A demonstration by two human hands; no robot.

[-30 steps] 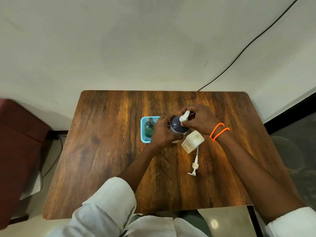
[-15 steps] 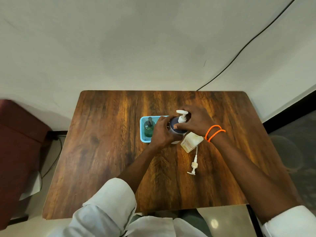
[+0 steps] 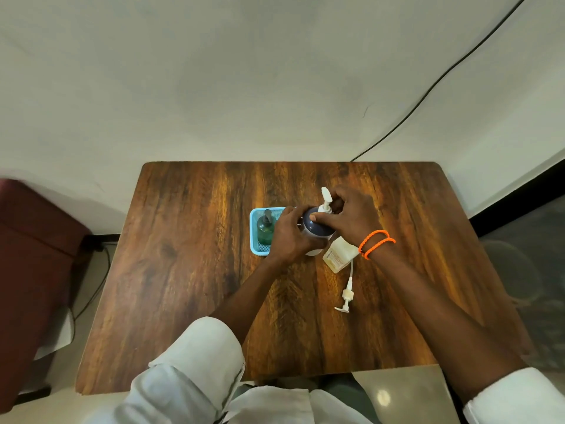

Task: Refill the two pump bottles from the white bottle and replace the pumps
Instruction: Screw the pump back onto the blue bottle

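Note:
A dark blue pump bottle (image 3: 315, 229) stands upright on the wooden table (image 3: 189, 270). My left hand (image 3: 290, 237) grips its body from the left. My right hand (image 3: 351, 218) is closed on the white pump (image 3: 326, 200) at its neck, with the nozzle pointing away. Just right of it stands a cream bottle (image 3: 337, 255), partly hidden by my right wrist. A loose white pump with its tube (image 3: 347, 293) lies on the table in front of that bottle. A dark green pump bottle (image 3: 265, 228) stands in a light blue basket (image 3: 255, 237).
The table's far edge meets a pale wall, where a black cable (image 3: 428, 90) runs down. A dark red seat (image 3: 33, 264) stands left of the table. My knees and white clothing lie at the near edge.
My right hand has turned the white pump on the blue bottle; its nozzle has swung from pointing right to pointing away and left. My left hand still holds the bottle.

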